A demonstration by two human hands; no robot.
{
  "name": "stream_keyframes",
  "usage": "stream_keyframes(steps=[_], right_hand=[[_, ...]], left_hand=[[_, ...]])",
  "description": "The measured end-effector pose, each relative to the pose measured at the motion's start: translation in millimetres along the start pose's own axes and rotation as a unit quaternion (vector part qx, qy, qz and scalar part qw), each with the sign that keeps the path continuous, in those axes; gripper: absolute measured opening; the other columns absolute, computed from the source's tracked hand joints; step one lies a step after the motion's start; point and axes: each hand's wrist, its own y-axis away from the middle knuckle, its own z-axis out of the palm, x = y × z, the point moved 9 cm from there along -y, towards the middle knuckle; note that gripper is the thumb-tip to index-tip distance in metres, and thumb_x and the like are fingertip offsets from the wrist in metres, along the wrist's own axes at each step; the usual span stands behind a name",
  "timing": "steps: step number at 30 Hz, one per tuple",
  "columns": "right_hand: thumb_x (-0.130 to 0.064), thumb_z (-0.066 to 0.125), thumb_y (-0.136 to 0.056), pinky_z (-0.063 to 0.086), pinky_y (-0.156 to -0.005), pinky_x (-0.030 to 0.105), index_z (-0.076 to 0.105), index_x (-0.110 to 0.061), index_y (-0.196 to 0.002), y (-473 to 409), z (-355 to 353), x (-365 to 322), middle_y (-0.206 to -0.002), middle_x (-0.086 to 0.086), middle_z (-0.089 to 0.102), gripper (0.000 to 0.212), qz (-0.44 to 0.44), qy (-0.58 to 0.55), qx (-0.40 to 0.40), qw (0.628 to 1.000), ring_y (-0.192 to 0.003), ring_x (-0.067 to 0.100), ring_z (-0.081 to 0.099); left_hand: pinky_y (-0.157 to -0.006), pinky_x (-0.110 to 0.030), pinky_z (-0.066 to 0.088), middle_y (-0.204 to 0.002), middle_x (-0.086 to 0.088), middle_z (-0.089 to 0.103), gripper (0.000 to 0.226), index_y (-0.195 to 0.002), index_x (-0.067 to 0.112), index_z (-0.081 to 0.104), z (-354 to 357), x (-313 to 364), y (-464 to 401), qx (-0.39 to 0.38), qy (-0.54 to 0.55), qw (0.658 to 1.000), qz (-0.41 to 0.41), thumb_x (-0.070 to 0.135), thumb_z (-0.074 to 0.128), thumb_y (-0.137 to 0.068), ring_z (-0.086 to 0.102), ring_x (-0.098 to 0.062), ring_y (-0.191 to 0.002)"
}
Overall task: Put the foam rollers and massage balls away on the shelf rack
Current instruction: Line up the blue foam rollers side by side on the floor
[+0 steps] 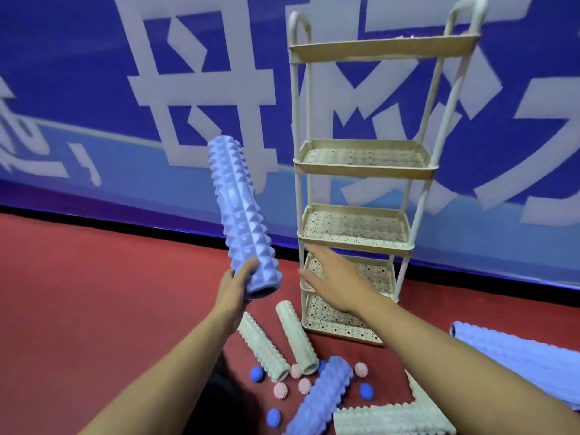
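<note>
Head view: left grip (233, 290) clamped round lilac roller's (240, 211) lower end, right grip (332, 279) spread.

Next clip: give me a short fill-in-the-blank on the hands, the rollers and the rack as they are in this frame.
1. The purple foam roller is gripped near its lower end by the ____ hand.
2. The right hand, fingers spread, holds ____.
3. The shelf rack stands on the ____ floor.
4. The two cream rollers beside the pink massage balls lie on the ____.

Missing words: left; nothing; red; floor
</note>
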Motion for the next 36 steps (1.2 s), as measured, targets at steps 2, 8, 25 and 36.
stream_keyframes(steps=[2,8,25,36], right_hand=[[-0.061,0.045,-0.099,0.035,-0.117,0.044,0.029,-0.034,-0.157,1.6,-23.1,-18.9,-0.162,-0.007,0.035,0.066,-0.005,-0.054,0.028,0.998,-0.146,0.019,0.036],[-0.064,0.055,-0.093,0.038,-0.116,0.042,0.032,-0.032,-0.156,1.3,-70.8,-49.6,-0.157,-0.004,0.042,0.075,0.004,-0.234,0.048,0.971,-0.141,0.017,0.045],[-0.062,0.085,-0.064,0.055,-0.099,0.044,0.052,-0.026,-0.131,35.3,-187.6,29.2,-0.126,-0.007,0.069,0.083,0.092,-0.525,0.206,0.821,-0.109,0.017,0.069],[-0.065,0.081,-0.068,0.031,-0.119,0.044,0.024,-0.008,-0.153,146.5,-215.6,189.9,-0.155,0.009,0.031,0.118,0.243,-0.223,0.360,0.872,-0.145,0.028,0.033]], left_hand=[[-0.103,-0.061,0.048,-0.122,-0.018,0.071,0.063,-0.132,0.005,0.059,10.8,19.2,12.0,-0.025,-0.003,0.998,0.054,0.036,0.077,-0.081,0.068,-0.040,-0.111],[-0.106,-0.058,0.046,-0.133,-0.016,0.065,0.060,-0.137,0.010,0.053,47.8,55.4,47.2,-0.081,0.012,0.987,0.138,0.027,0.075,-0.085,0.063,-0.039,-0.121],[-0.092,-0.017,0.052,-0.129,0.018,0.065,0.080,-0.140,0.035,0.049,157.7,82.1,98.8,-0.202,-0.175,0.937,0.225,0.031,0.090,-0.073,0.063,-0.001,-0.117],[-0.056,-0.022,0.058,-0.121,0.004,0.054,0.076,-0.129,0.036,0.056,253.5,49.3,91.8,-0.233,-0.322,0.877,0.268,0.023,0.093,-0.064,0.069,-0.002,-0.086]])
